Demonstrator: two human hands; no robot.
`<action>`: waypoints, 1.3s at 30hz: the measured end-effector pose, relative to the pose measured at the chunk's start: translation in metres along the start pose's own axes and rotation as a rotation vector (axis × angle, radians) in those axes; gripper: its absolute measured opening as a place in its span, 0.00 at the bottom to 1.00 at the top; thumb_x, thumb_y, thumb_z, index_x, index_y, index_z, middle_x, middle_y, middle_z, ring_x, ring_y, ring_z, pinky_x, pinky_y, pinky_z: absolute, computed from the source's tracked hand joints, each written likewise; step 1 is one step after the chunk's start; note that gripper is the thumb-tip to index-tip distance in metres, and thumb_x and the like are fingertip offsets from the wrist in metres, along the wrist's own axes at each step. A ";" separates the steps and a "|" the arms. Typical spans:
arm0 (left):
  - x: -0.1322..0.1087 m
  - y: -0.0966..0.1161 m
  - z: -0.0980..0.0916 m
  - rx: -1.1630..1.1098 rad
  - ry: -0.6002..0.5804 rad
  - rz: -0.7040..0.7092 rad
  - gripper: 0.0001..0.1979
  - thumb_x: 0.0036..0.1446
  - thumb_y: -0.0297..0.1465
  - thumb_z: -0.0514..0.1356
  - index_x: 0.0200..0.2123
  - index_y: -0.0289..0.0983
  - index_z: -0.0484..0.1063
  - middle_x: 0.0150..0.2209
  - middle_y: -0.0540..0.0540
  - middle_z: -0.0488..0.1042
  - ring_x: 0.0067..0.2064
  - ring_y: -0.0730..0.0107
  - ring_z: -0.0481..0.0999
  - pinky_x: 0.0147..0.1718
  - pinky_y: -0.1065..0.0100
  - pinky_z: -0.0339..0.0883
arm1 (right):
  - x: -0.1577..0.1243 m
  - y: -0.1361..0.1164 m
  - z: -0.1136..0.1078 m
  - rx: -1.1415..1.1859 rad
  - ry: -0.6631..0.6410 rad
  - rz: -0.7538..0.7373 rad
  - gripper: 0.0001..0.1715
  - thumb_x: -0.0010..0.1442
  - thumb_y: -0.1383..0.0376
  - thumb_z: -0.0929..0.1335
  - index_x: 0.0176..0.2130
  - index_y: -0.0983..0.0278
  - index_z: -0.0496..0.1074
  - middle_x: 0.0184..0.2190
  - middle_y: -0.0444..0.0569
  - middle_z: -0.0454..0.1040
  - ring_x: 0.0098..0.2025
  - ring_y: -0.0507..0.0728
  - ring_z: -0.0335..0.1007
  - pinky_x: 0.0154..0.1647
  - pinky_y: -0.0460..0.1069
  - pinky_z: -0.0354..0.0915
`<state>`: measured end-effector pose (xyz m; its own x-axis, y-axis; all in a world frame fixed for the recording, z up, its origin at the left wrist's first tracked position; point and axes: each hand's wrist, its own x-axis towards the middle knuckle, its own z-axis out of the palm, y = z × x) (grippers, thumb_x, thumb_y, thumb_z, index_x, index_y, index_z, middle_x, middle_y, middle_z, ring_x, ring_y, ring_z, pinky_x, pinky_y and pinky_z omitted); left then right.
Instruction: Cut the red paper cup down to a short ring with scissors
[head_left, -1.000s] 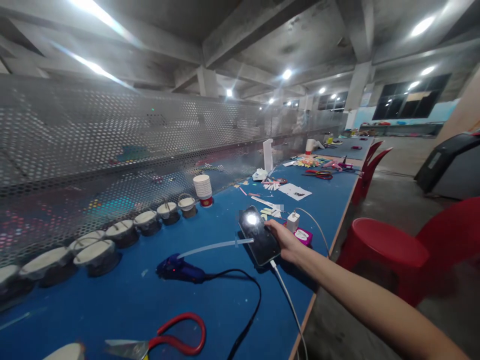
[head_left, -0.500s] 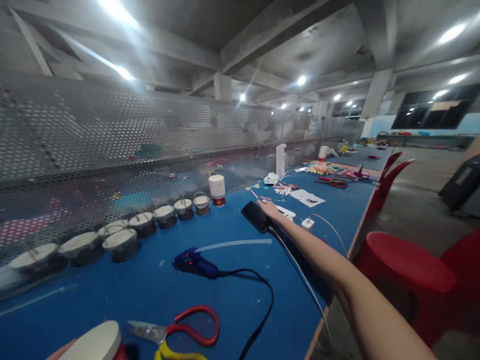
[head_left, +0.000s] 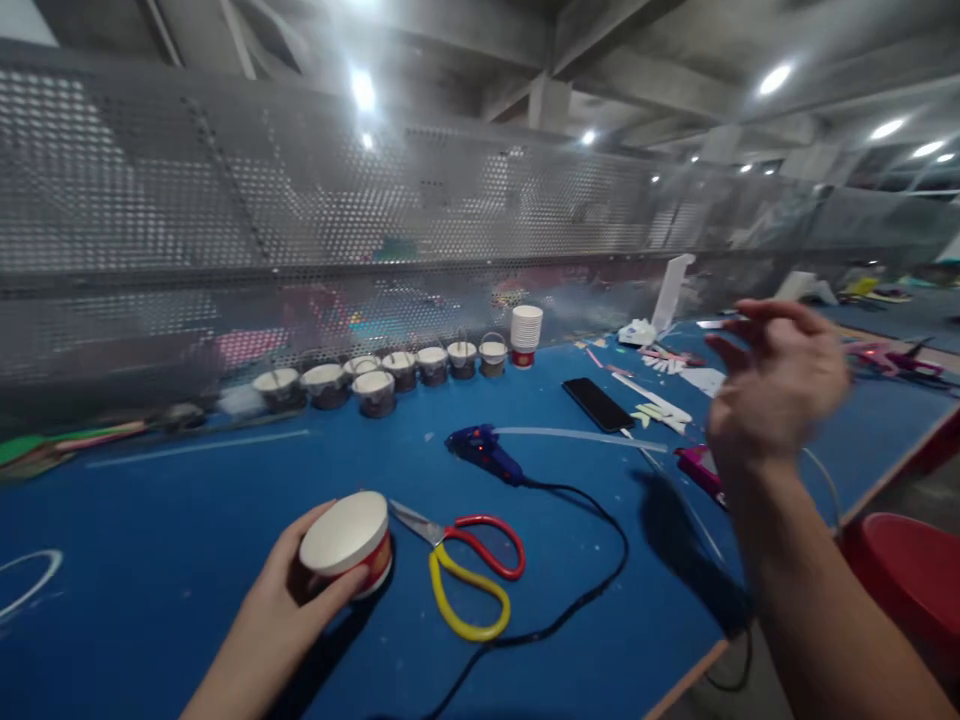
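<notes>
My left hand (head_left: 300, 580) grips a small white paper cup (head_left: 346, 535) with a red band, tilted low over the blue table. Just right of the cup lie scissors (head_left: 450, 545) with one red and one yellow handle, their blades pointing at it. My right hand (head_left: 780, 380) is raised over the table's right side, fingers loosely bent and apart; I see nothing between them, though they are slightly blurred. Beyond the scissors rests a blue glue gun (head_left: 487, 455) with a black cord. A black phone (head_left: 598, 404) on a white cable lies left of my right hand.
Several little cup buckets (head_left: 375, 393) with handles line the perforated metal screen (head_left: 315, 210). A stack of paper cups (head_left: 526, 335) ends that row. Paper pieces (head_left: 660, 400) and a magenta object (head_left: 701, 470) lie toward the right. A red stool (head_left: 907, 575) stands beside the table.
My right hand has lifted from beside the phone and drawn back. The view has swung left and down, bringing the cup in my left hand fully into sight.
</notes>
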<state>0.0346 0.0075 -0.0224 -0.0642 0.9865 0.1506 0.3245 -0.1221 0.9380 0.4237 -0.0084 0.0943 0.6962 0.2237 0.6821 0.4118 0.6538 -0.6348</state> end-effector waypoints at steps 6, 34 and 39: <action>-0.007 0.010 0.006 -0.089 -0.034 -0.082 0.31 0.38 0.39 0.66 0.48 0.41 0.64 0.51 0.41 0.72 0.50 0.54 0.73 0.49 0.58 0.69 | -0.114 -0.051 0.030 -0.225 -1.053 -0.314 0.13 0.60 0.70 0.61 0.44 0.59 0.69 0.34 0.46 0.73 0.34 0.54 0.70 0.35 0.50 0.65; -0.022 0.014 0.006 -0.334 -0.159 -0.229 0.37 0.39 0.36 0.67 0.54 0.39 0.58 0.55 0.38 0.67 0.55 0.55 0.68 0.54 0.56 0.61 | -0.172 0.027 0.050 -0.192 -1.109 0.627 0.17 0.46 0.60 0.70 0.39 0.61 0.68 0.27 0.44 0.72 0.24 0.53 0.66 0.24 0.48 0.61; -0.017 0.006 0.003 -0.298 -0.130 -0.223 0.36 0.37 0.38 0.68 0.51 0.39 0.60 0.54 0.39 0.69 0.54 0.53 0.69 0.53 0.55 0.63 | -0.170 0.028 0.046 -0.260 -1.256 0.488 0.24 0.49 0.62 0.69 0.47 0.61 0.68 0.31 0.47 0.75 0.31 0.57 0.72 0.32 0.50 0.65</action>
<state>0.0403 -0.0097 -0.0197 0.0242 0.9956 -0.0902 0.0269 0.0895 0.9956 0.2899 0.0050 -0.0233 -0.1375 0.9790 0.1506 0.4748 0.1986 -0.8574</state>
